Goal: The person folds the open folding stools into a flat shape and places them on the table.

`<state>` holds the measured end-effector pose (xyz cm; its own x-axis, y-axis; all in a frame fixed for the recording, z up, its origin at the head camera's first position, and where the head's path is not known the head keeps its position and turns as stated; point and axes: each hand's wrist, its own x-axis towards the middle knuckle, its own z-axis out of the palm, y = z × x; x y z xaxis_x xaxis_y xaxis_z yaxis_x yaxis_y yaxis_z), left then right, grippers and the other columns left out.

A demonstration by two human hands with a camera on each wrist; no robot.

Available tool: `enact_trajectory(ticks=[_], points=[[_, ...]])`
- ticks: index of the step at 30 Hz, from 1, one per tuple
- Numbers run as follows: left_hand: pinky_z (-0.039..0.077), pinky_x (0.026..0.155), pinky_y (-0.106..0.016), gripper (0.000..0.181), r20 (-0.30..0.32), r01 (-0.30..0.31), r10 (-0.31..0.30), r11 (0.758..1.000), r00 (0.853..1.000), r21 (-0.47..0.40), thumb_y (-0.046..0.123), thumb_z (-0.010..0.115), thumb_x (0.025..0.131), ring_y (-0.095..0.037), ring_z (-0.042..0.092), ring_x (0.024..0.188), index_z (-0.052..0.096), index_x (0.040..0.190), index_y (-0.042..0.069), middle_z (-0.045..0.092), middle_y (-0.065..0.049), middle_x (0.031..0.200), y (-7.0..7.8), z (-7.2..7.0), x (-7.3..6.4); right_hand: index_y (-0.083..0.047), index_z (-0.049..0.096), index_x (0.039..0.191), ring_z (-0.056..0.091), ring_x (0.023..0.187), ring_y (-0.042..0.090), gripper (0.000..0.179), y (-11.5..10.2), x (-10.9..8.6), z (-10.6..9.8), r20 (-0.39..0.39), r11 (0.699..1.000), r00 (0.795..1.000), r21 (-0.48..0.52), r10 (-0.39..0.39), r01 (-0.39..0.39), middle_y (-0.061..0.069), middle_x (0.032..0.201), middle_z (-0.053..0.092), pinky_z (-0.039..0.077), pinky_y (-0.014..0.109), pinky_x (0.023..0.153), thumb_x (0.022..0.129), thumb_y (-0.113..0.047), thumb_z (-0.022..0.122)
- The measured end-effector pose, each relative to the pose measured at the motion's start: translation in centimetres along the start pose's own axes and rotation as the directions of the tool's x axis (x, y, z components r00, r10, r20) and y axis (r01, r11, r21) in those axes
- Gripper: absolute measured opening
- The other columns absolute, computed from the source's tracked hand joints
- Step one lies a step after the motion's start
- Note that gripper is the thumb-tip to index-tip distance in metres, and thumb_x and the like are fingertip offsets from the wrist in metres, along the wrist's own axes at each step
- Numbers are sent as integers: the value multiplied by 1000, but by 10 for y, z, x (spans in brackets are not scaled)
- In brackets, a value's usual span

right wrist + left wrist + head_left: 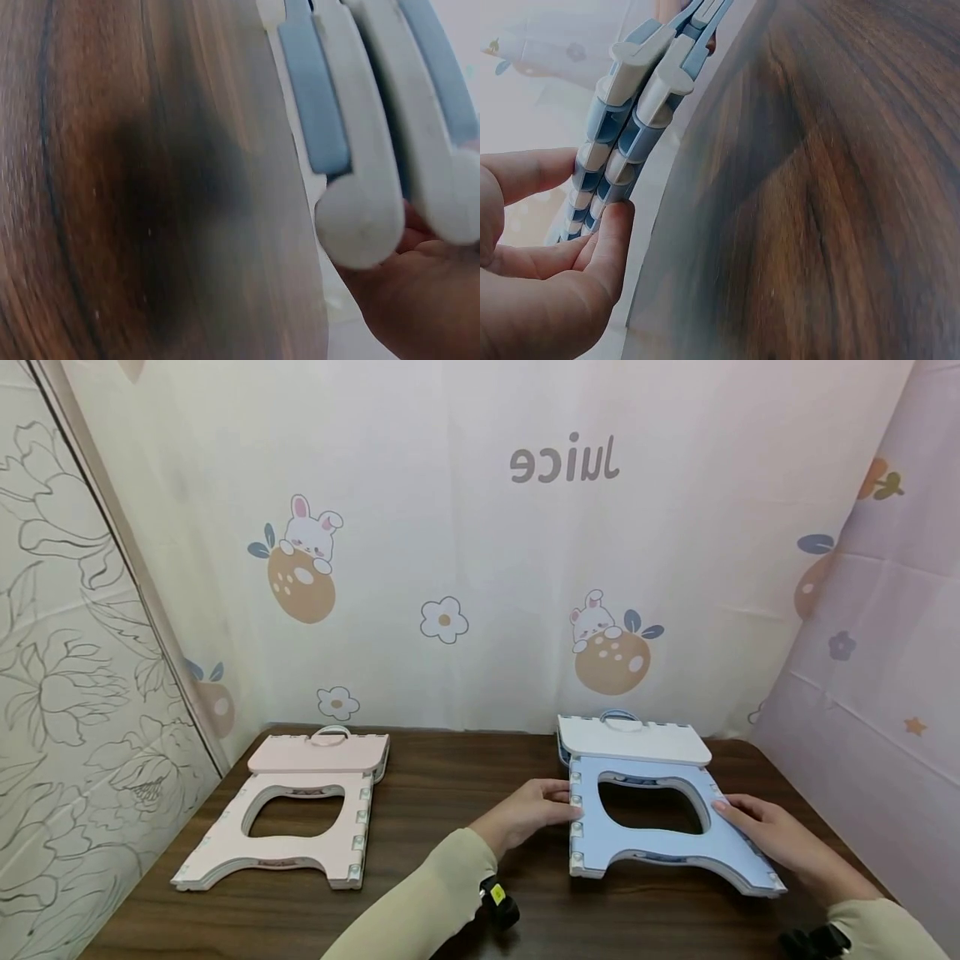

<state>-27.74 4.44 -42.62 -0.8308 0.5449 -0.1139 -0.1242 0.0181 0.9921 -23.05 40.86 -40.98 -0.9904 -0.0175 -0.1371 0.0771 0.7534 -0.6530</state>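
A folded blue-and-white step stool (652, 835) lies nearly flat on the right side of the table, its white seat panel and blue carry loop toward the wall. My left hand (528, 814) grips its left hinged edge; in the left wrist view the thumb and fingers (615, 240) stand on either side of the stacked hinge knuckles (622, 142). At the opposite edge my right hand (783, 835) holds the stool, thumb on top and the other fingers mostly hidden beneath. The right wrist view has the rounded white leg ends (360, 221) close before this hand.
A second folded step stool, pink and white (288, 852), lies at the left of the dark wooden table (442, 793). Curtains with printed rabbits and fruit (450, 543) hang along the back and right edges. A flower-patterned panel (75, 693) borders the left side.
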Motion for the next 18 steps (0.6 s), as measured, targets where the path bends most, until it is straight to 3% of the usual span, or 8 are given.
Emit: enact_trajectory(ticks=[18], points=[[53,91,-35,44,-33,-3,2,999,999,-33,-1,72,90,-15,63,96,59,132,-2,64,-4,108,-11,36,28,22,29,142,57,88,20,82,28,-4,-16,-62,998,998,-45,34,-36,38,128,50,47,31,68,107,-51,37]])
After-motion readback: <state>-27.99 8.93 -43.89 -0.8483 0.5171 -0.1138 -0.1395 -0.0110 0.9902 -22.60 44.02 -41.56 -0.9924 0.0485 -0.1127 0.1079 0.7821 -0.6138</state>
